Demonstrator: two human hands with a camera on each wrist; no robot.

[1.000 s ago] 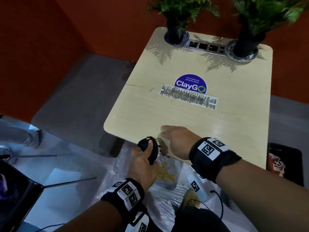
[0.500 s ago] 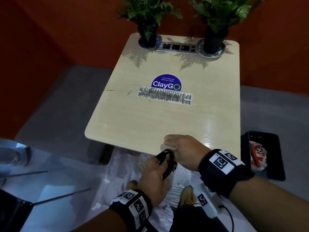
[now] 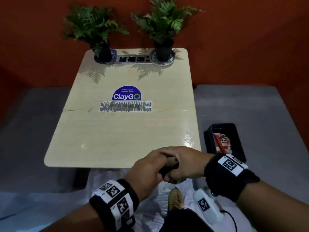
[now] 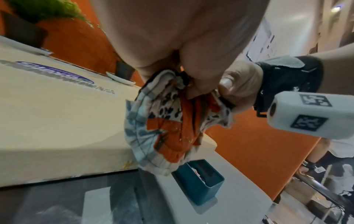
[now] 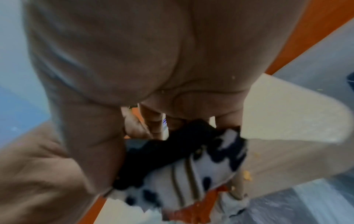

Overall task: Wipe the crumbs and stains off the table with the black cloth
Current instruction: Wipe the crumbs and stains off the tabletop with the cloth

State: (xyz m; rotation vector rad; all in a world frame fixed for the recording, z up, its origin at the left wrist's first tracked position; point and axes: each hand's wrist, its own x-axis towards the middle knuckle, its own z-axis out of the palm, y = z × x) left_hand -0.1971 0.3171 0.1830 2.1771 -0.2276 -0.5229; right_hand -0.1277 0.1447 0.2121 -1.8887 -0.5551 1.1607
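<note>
The cloth (image 3: 168, 169) shows as a black bunch between my two hands at the near edge of the light wooden table (image 3: 117, 134). In the left wrist view the cloth (image 4: 164, 125) hangs down with an orange, white and spotted pattern. In the right wrist view the cloth (image 5: 168, 153) is black on top and patterned below. My left hand (image 3: 148, 168) grips it from the left and my right hand (image 3: 185, 162) grips it from the right, fingers curled and touching. A few yellow crumbs (image 5: 247, 175) cling to the table's near edge.
A blue ClayGo sticker (image 3: 126, 93) and a scribbled strip (image 3: 125, 106) mark the table's middle. Two potted ferns (image 3: 102, 52) (image 3: 163, 51) flank a socket panel (image 3: 132, 59) at the far end. A dark bin (image 3: 224, 141) stands on the grey bench to the right. Plastic sheeting (image 3: 107, 181) covers the floor.
My left hand has come up from below the table edge with the cloth and met the right hand, which now also grips it. The head view has swung to face the table squarely.
</note>
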